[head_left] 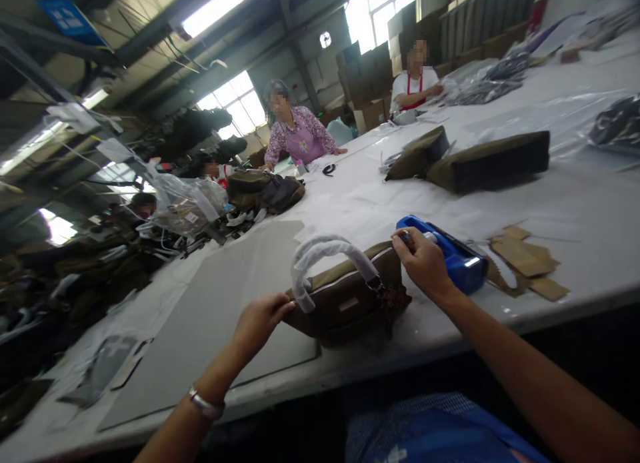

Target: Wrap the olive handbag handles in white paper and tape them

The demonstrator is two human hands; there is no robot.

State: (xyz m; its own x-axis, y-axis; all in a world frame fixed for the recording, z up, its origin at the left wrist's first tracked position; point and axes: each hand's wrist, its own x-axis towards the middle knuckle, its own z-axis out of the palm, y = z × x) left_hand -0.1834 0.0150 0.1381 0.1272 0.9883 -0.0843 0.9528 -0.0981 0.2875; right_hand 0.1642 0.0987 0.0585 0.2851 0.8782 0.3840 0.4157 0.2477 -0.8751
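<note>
Since brown handbag [333, 319], lower centre of frame, is pinched at opposite top ends by left hand [261, 321] and right hand [425, 261], upright stance likely steadied.

Beneath the factory-like ceiling [150, 9], a long tube light [220, 9] glows near the top edge; bright windows [235, 103] break the dull wall [327, 66]. A white bench [600, 216] stretches toward the upper right.

Brown fabric handbag [345, 309] at frame centre

It stands on the white table [345, 213], at the right edge of the flat grey board [215, 316]. Rightward: blue plastic device [457, 259], then flat brown card pieces [525, 255]; behind, upper right: two olive fabric bags [493, 163].
</note>
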